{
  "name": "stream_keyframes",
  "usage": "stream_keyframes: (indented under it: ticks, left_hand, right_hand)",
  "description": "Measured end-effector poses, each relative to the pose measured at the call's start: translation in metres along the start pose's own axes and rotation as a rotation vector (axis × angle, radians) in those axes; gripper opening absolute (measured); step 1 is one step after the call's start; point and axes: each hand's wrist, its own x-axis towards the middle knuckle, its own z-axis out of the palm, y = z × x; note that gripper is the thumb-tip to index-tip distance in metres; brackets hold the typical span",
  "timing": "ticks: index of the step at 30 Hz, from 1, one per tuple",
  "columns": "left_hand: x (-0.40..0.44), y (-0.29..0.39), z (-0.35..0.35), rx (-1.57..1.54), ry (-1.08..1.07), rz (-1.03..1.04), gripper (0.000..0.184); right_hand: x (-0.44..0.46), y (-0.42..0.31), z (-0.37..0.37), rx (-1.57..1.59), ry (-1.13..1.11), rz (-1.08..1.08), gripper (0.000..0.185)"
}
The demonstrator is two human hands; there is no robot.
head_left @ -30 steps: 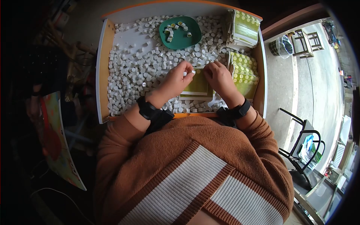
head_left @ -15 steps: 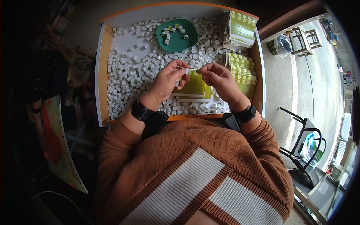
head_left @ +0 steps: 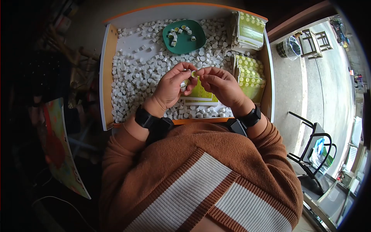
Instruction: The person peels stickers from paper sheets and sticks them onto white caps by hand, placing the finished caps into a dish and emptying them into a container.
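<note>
My left hand (head_left: 169, 87) pinches a small white cap (head_left: 194, 73) between thumb and fingertips. A round yellow-green sticker shows on the cap's face. Other caps (head_left: 185, 82) with the same yellow-green colour sit in the curl of this hand's lower fingers. At the first cap's right edge, the thumb and forefinger of my right hand (head_left: 223, 86) are pinched together on the sticker's rim. Below both hands lie yellow-green sticker sheets (head_left: 201, 92), partly covered by my fingers.
Loose white caps (head_left: 135, 77) fill much of the wooden-sided tray (head_left: 107, 77). A green plate (head_left: 185, 47) at the back holds several stickered caps. Stacked sticker sheets (head_left: 250, 31) and more dotted sheets (head_left: 250, 73) line the right side. A black chair (head_left: 315, 150) stands further right.
My right hand has moved left, bringing the round sticker from beside the cap onto its face. The cap has turned so its face shows. My left hand has stayed nearly in place.
</note>
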Motion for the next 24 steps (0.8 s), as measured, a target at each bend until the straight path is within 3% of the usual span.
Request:
stream_keyframes:
  ticks: [6,9,11,13,14,15,17,18,21,23,24]
  left_hand:
    - [0.001,-0.002,0.0,0.294,0.026,0.149,0.017]
    - [0.002,-0.007,0.001,0.749,0.083,0.389,0.018]
    - [0.007,-0.016,0.0,0.783,0.09,0.456,0.019]
    - [0.013,-0.022,-0.001,0.848,0.095,0.589,0.022]
    - [0.014,-0.02,-0.005,0.851,0.098,0.592,0.022]
    - [0.015,-0.017,-0.01,0.814,0.111,0.447,0.022]
    - [0.022,-0.007,-0.021,0.73,0.131,0.164,0.024]
    - [0.029,0.001,-0.024,0.731,0.13,0.167,0.024]
    - [0.06,0.033,-0.03,0.742,0.213,0.258,0.025]
    - [0.076,0.051,-0.031,1.089,0.338,0.518,0.023]
    - [0.075,0.053,-0.029,1.089,0.336,0.524,0.023]
  right_hand:
    - [-0.002,-0.002,0.01,-0.319,0.04,-0.113,0.022]
    - [-0.001,0.002,0.01,-0.401,0.037,-0.163,0.022]
    - [0.001,0.006,0.009,-0.441,0.03,-0.189,0.023]
    - [0.001,0.008,0.006,-0.689,0.124,-0.236,0.022]
    - [0.001,0.009,0.005,-0.812,0.173,-0.261,0.023]
    - [0.001,0.009,0.002,-0.812,0.17,-0.265,0.023]
    - [0.0,0.008,-0.004,-1.191,0.291,-0.454,0.023]
    - [0.0,0.008,-0.007,-1.379,0.354,-0.546,0.023]
    - [-0.002,0.015,-0.015,-1.554,0.379,-0.613,0.024]
    - [-0.002,0.021,-0.02,-1.646,0.389,-0.649,0.024]
    - [-0.001,0.023,-0.021,-1.64,0.386,-0.632,0.024]
